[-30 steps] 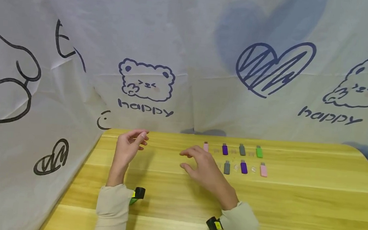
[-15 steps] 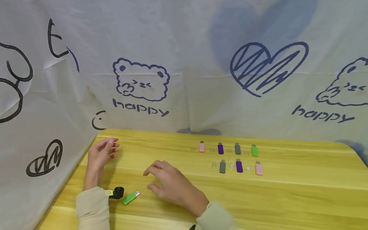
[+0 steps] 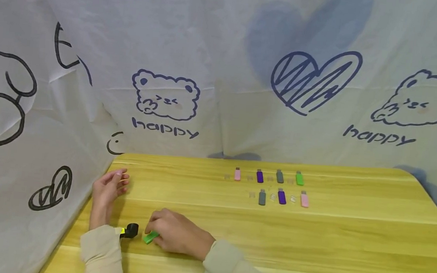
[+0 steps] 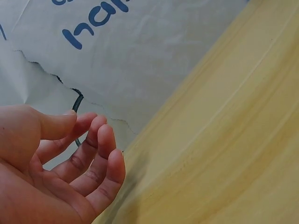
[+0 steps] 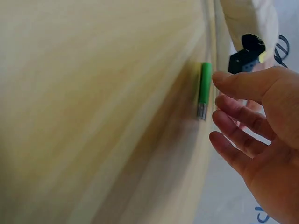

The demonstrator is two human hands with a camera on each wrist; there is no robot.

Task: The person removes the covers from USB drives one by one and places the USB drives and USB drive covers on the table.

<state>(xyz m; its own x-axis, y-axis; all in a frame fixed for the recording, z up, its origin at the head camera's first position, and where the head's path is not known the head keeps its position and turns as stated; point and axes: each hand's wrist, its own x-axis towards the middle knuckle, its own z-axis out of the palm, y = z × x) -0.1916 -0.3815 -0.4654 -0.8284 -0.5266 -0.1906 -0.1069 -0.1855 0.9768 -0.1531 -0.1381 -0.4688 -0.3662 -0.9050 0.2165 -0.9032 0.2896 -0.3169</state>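
A green USB flash drive point(image 3: 150, 237) with a silver plug lies on the wooden table near its left front part. Over it hovers my right hand point(image 3: 179, 233), covering the plug end in the head view. In the right wrist view, the thumb and loosely bent fingers point(image 5: 229, 151) are spread beside the drive point(image 5: 204, 88), seemingly without gripping it. My left hand point(image 3: 107, 189) is near the table's left edge, its fingers point(image 4: 96, 163) loosely curled around nothing.
Two rows of flash drives in pink, purple point(image 3: 281, 197), grey point(image 3: 262, 197) and green point(image 3: 299, 178) lie toward the back, with small clear pieces point(image 3: 292, 199) between them. A printed white cloth point(image 3: 239, 121) hangs behind and along the left side of the table point(image 3: 309, 257).
My right hand has moved left and toward me, down to the green flash drive beside the left wrist. My left hand has shifted left. The view has turned slightly right.
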